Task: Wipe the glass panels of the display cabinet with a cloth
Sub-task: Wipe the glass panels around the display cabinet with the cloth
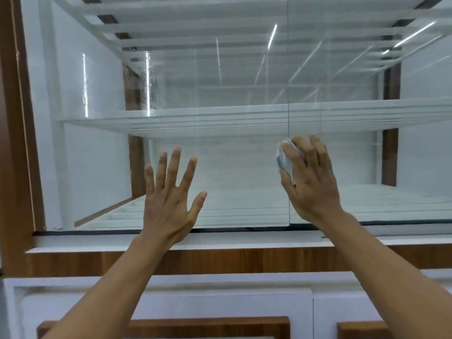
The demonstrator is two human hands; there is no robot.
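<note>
The display cabinet's front is two glass panels, the left panel point(220, 94) overlapping the right panel point(367, 155) at a vertical edge near the middle. My left hand point(171, 199) lies flat on the lower left panel, fingers spread and straight. My right hand point(310, 177) holds a small bunched grey-white cloth point(283, 159) against the glass beside that vertical edge, fingers curled over it. Most of the cloth is hidden under the hand.
Inside are white glass shelves point(220, 121) and white walls with brown wood strips. A brown wooden frame point(17, 143) runs up the left side. Below the glass sit a white ledge point(220, 241), a wood band and white lower doors point(171, 302).
</note>
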